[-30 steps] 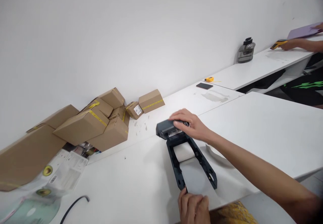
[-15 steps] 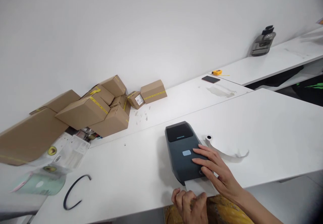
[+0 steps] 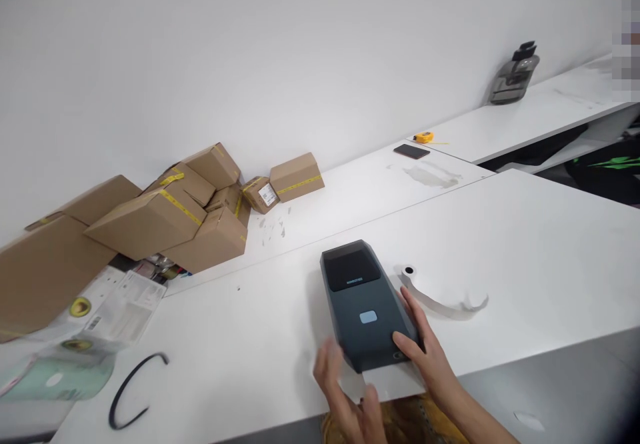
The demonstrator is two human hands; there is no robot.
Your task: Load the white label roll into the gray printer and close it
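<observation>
Now the two hands are apart: the left hand (image 3: pixel 346 407), blurred, has its thumb and fingers spread by the front left corner of the dark printer (image 3: pixel 357 327), and whether it touches cannot be told. The right hand (image 3: pixel 434 361) grips the printer's right side, thumb on top. A second ago the cover stood open over a paper roll; it is down now, and the left hand has come off the paper strip (image 3: pixel 395 383) at the front. That probably leaves the roll enclosed, though a firm latch cannot be confirmed. The printer sits near the front edge of the white table (image 3: pixel 240 351). Just right of it, a loose roll (image 3: pixel 409 272) with a curling tail could hinder the right hand. Farther off are cardboard boxes (image 3: pixel 150 221), a phone (image 3: pixel 411 151) and a black curved strip (image 3: pixel 118 391).
</observation>
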